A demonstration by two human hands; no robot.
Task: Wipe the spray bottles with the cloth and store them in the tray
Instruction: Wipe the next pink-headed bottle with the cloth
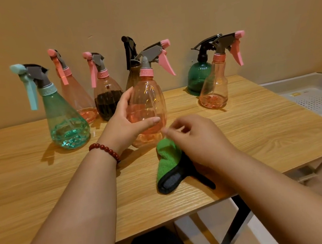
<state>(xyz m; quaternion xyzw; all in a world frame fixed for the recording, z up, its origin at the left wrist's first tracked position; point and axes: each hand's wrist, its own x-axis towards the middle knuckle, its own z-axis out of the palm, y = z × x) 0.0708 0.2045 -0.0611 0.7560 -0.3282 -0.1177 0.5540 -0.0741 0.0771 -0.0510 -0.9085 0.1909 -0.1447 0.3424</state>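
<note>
Far left on the light wood-grain worktop (30,180): teal cone-shaped plastic spray bottle (63,118), then a pink cone-shaped spray bottle (77,98) behind it and a pink-capped clear bottle part-filled with dark liquid (108,102), all standing. Brown bottle with black trigger (133,74) is at the back by the wall. Centre: left hand (127,122), red bead bracelet (106,149) on the wrist, wraps thumb and fingers round the belly of the pink ribbed oval spray bottle (149,101). That bottle is upright, nozzle pointing right, base at or just off the worktop, can't tell which. Just right of its base, the green microfibre cloth with black edging (167,155) lies bunched on the worktop. Right hand (196,135) is over the cloth's upper end, fingers curled and blurred; can't tell if it pinches the cloth. Further right: dark green dome-shaped spray bottle (199,78) and small clear pink spray bottle (214,88) side by side, well apart from both hands. White perforated plastic tray (317,99) sits past the worktop's right edge. My read: every bottle in view is on the worktop, so wiping is about to start and storing hasn't begun. Next move needs a sure grab on the cloth, then cloth onto the bottle wall while the left hand steadies or turns it. Slick plastic, so hold it firmly.
</note>
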